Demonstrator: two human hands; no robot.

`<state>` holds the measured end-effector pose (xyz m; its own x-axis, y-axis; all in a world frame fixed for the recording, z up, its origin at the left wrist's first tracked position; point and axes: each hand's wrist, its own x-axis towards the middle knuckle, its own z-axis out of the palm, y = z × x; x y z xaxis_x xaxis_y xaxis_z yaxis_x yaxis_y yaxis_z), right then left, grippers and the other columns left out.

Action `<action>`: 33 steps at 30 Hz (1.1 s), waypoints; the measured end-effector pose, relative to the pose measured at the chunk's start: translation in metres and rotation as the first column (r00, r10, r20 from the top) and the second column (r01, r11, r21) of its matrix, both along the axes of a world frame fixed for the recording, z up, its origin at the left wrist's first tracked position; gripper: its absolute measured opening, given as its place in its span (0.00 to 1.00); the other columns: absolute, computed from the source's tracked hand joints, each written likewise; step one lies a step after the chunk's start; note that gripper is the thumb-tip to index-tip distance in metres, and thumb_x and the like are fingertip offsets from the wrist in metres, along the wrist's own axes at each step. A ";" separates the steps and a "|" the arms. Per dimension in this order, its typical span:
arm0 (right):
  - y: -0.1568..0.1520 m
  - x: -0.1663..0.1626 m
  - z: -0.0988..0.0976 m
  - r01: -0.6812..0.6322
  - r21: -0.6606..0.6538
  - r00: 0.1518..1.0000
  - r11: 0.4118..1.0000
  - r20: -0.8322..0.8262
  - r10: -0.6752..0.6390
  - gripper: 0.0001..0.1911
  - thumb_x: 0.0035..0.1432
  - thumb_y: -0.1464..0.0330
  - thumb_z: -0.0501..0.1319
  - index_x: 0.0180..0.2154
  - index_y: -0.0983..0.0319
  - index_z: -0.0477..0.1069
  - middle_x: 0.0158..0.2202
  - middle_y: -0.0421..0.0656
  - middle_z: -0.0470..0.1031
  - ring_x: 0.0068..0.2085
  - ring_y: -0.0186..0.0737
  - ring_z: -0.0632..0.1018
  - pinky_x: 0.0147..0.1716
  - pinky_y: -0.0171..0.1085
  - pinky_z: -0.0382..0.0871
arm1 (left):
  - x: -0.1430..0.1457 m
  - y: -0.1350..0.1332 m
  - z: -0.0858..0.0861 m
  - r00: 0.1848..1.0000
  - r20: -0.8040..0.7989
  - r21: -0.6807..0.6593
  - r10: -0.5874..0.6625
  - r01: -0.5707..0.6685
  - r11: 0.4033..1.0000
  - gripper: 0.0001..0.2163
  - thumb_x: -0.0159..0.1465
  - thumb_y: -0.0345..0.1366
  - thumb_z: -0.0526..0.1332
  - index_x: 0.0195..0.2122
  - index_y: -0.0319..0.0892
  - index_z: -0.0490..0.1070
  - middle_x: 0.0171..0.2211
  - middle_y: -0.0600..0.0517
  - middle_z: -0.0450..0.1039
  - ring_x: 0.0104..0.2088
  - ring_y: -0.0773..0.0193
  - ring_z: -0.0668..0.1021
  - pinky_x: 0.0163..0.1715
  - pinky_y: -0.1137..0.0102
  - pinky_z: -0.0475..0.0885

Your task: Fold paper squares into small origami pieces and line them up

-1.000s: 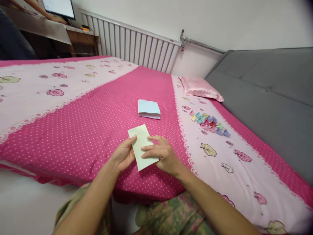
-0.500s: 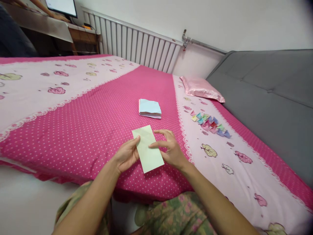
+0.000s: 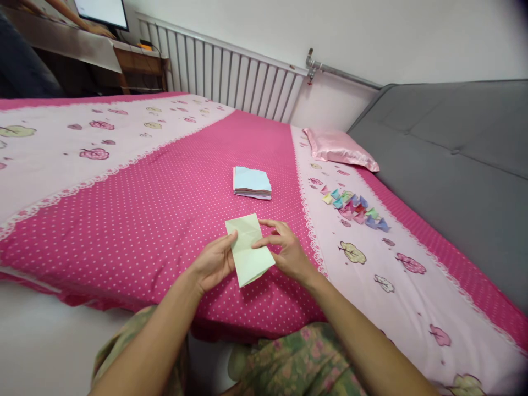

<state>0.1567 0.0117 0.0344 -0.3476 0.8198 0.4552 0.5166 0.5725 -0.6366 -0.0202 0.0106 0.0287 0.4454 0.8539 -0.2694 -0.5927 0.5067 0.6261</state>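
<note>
A pale green folded paper (image 3: 248,250) rests on the pink dotted bedspread (image 3: 165,203) near the bed's front edge. My left hand (image 3: 214,263) pinches its left edge with thumb on top. My right hand (image 3: 286,250) grips the right edge, fingers curled over the paper and lifting it into a fold. Beyond them lies a stack of coloured paper sheets (image 3: 252,183) with a light blue sheet on top. To the right, several small folded paper pieces (image 3: 353,208) in mixed colours lie clustered on the pale pink border.
A pink satin pillow (image 3: 340,148) lies at the far right of the bed beside a grey sofa (image 3: 454,165). A white radiator (image 3: 231,77) lines the wall behind. At the far left stand a desk and monitor (image 3: 103,11), with another person's arm there.
The paper, flat on the bed a second ago, is now partly raised and creased between both hands. My right hand has moved from lying on it to gripping its right edge.
</note>
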 end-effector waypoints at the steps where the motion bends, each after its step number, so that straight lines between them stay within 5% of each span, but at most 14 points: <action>1: 0.000 0.000 0.000 0.004 -0.004 1.000 1.000 -0.005 -0.004 0.09 0.49 0.72 0.63 0.33 0.53 0.77 0.50 0.43 0.67 0.51 0.43 0.66 0.48 0.44 0.62 | 0.000 0.000 -0.001 1.000 0.001 -0.001 -0.002 0.002 1.000 0.16 0.63 0.33 0.50 0.51 0.31 0.63 0.38 0.42 0.76 0.39 0.58 0.78 0.44 0.66 0.71; 7: -0.003 -0.004 0.000 0.029 -0.105 0.995 0.994 -0.089 -0.038 0.07 0.51 0.67 0.62 0.33 0.56 0.77 0.46 0.45 0.70 0.48 0.42 0.70 0.46 0.43 0.64 | 0.000 0.001 -0.007 0.990 0.099 0.083 -0.095 0.087 0.993 0.19 0.64 0.35 0.50 0.54 0.30 0.59 0.45 0.39 0.73 0.45 0.56 0.75 0.51 0.63 0.65; 12: -0.004 -0.010 -0.002 0.083 -0.248 0.963 0.965 -0.230 -0.142 0.08 0.51 0.65 0.61 0.28 0.61 0.76 0.41 0.47 0.74 0.39 0.41 0.75 0.34 0.36 0.70 | -0.002 -0.001 -0.005 0.973 0.192 0.146 -0.127 0.100 0.984 0.22 0.61 0.44 0.53 0.52 0.35 0.64 0.52 0.41 0.67 0.49 0.55 0.72 0.53 0.62 0.63; 17: -0.008 -0.014 0.000 0.175 -0.241 0.963 0.955 -0.159 -0.217 0.10 0.51 0.64 0.60 0.25 0.63 0.75 0.31 0.44 0.76 0.33 0.39 0.76 0.32 0.35 0.68 | 0.007 -0.005 -0.012 0.997 -0.012 0.233 -0.076 0.076 0.970 0.14 0.57 0.32 0.61 0.44 0.35 0.71 0.47 0.42 0.72 0.48 0.57 0.73 0.53 0.64 0.63; 25: -0.012 -0.018 0.000 0.289 -0.316 0.939 0.904 -0.091 -0.332 0.11 0.50 0.62 0.60 0.27 0.63 0.72 0.27 0.43 0.76 0.30 0.39 0.75 0.30 0.36 0.67 | 0.017 -0.005 -0.017 0.998 -0.054 0.258 -0.011 0.025 0.966 0.13 0.58 0.35 0.59 0.44 0.37 0.72 0.45 0.44 0.74 0.48 0.57 0.73 0.50 0.63 0.66; 30: -0.010 -0.017 -0.001 0.320 -0.355 0.871 0.878 -0.254 -0.420 0.16 0.43 0.62 0.65 0.34 0.62 0.65 0.34 0.44 0.74 0.32 0.38 0.75 0.29 0.36 0.69 | 0.013 -0.004 -0.017 0.993 -0.113 0.273 -0.023 0.053 0.961 0.14 0.59 0.37 0.59 0.44 0.38 0.72 0.45 0.44 0.74 0.47 0.58 0.74 0.46 0.65 0.68; 33: -0.008 -0.016 0.000 0.173 -0.425 0.848 0.889 -0.394 -0.354 0.23 0.43 0.63 0.65 0.42 0.62 0.63 0.35 0.45 0.74 0.34 0.38 0.75 0.31 0.36 0.70 | 0.013 -0.006 -0.017 0.978 -0.194 0.269 -0.072 0.123 0.955 0.15 0.57 0.38 0.60 0.44 0.39 0.72 0.43 0.44 0.74 0.44 0.58 0.75 0.42 0.67 0.70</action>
